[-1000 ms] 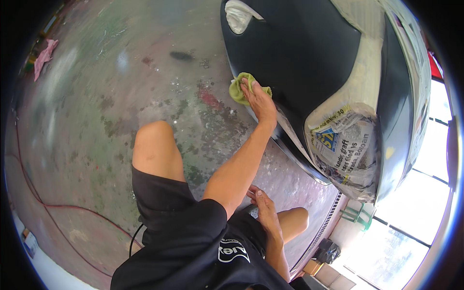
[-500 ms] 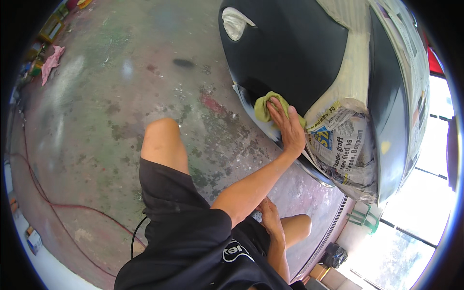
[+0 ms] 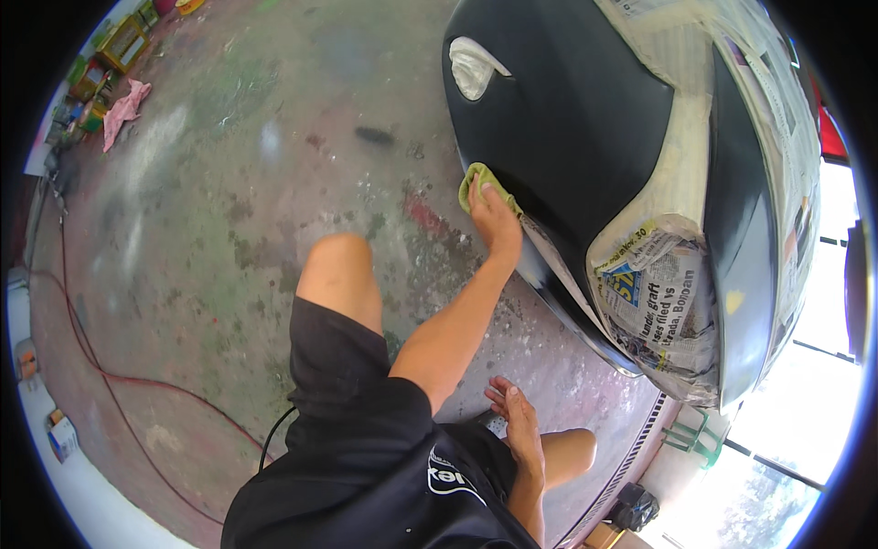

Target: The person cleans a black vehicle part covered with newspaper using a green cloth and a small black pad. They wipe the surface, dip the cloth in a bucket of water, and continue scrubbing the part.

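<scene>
My left hand (image 3: 495, 220) presses a folded yellow-green cloth (image 3: 476, 186) against the lower left edge of a dark, matte vehicle body panel (image 3: 567, 101). Its fingers lie over the cloth and hold it there. My right hand (image 3: 519, 425) hangs in the air by my right knee, fingers loosely apart and nothing in them. Newspaper (image 3: 654, 311) covers a rounded opening in the bodywork, right of my left hand. Pale masking tape (image 3: 681, 146) borders the panel, and a white-covered, teardrop-shaped part (image 3: 473, 69) sits near its upper left.
A red hose (image 3: 137, 378) runs across the stained concrete floor (image 3: 219, 265) on the left. Cans and boxes (image 3: 119, 44) stand at the far left beside a pink cloth (image 3: 125, 114). At the lower right are a green plastic stool (image 3: 692, 436), a black bag (image 3: 634, 506) and a slotted floor drain (image 3: 631, 448).
My left hand has slid the cloth up and left along the panel's edge. My right hand's fingers have spread away from near my thigh. The whole view has shifted slightly.
</scene>
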The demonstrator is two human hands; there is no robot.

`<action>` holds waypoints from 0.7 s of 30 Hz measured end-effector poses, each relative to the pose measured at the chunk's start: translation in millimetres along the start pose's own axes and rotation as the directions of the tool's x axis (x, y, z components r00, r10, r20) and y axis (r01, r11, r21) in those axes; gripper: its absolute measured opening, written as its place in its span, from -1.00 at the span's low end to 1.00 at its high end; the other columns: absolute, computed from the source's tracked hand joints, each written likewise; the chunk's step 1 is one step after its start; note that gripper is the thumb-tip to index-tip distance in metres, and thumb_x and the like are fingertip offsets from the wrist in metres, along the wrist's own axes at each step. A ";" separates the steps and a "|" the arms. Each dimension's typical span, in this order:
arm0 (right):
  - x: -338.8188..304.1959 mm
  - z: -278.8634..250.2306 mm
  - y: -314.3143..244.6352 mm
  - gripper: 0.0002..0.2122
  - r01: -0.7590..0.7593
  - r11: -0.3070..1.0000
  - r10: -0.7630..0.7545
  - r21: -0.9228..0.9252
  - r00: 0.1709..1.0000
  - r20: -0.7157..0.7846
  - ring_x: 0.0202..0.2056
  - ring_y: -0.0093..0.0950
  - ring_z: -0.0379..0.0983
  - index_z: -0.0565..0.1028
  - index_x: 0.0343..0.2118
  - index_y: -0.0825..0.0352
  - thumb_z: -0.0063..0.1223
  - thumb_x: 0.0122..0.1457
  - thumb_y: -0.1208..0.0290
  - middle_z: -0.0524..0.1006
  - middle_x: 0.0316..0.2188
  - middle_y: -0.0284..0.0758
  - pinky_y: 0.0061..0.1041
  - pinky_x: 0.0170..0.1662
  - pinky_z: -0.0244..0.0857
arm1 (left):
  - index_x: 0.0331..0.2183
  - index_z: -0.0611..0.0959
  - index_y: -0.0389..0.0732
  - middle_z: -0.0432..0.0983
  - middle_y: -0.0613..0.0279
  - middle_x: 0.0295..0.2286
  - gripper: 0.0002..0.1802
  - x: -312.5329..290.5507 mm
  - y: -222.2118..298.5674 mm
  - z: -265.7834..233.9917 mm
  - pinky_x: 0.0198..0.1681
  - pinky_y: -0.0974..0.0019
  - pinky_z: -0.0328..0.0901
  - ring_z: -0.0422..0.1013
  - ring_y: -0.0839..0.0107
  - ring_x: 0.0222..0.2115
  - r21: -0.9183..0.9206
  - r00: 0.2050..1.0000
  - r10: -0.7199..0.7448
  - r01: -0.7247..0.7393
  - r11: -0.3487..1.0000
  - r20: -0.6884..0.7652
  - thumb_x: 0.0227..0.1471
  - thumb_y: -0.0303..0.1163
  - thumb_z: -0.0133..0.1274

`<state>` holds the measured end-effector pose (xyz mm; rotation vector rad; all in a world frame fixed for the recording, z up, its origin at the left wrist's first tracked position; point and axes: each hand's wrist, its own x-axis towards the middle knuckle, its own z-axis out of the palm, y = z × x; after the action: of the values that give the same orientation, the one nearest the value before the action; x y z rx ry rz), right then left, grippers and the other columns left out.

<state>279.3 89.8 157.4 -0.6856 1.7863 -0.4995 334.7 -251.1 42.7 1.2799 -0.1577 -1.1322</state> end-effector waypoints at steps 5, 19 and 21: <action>1.4 1.7 3.0 -0.32 -0.039 0.996 0.040 -0.082 0.999 0.020 0.33 -0.22 0.48 0.41 0.40 0.49 -0.22 0.61 -0.11 0.51 0.34 -0.07 -0.27 0.36 0.31 | 0.46 0.32 -0.38 0.22 -0.18 0.45 -0.28 -29.7 -47.1 -50.2 0.55 0.04 -0.04 0.10 -0.05 0.49 0.140 0.994 -0.072 0.061 0.988 0.078 0.57 -0.05 -0.35; 1.4 -7.2 11.7 -0.42 -0.078 0.994 0.077 -0.082 0.997 -0.010 0.27 -0.33 0.52 0.48 0.36 0.44 -0.17 0.63 -0.02 0.61 0.23 -0.19 -0.32 0.33 0.31 | 0.52 0.23 -0.26 0.22 -0.13 0.44 -0.29 47.8 -49.8 -51.9 0.44 0.10 0.16 0.21 0.03 0.44 -0.025 0.924 -0.264 0.282 0.959 0.277 0.54 -0.12 -0.20; 3.5 -16.4 7.3 -0.43 -0.091 0.994 0.088 -0.052 0.994 -0.062 0.25 -0.34 0.54 0.49 0.35 0.43 -0.16 0.64 -0.02 0.61 0.23 -0.22 -0.32 0.31 0.32 | 0.54 0.16 -0.26 0.15 -0.16 0.46 -0.25 23.7 -65.6 -47.7 0.45 0.07 0.15 0.18 -0.05 0.44 0.088 0.962 -0.185 0.171 0.981 0.199 0.56 -0.07 -0.19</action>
<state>261.4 92.9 155.3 -0.6308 1.8841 -0.4153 339.9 -227.6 -38.3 1.2556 -0.2420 -1.4259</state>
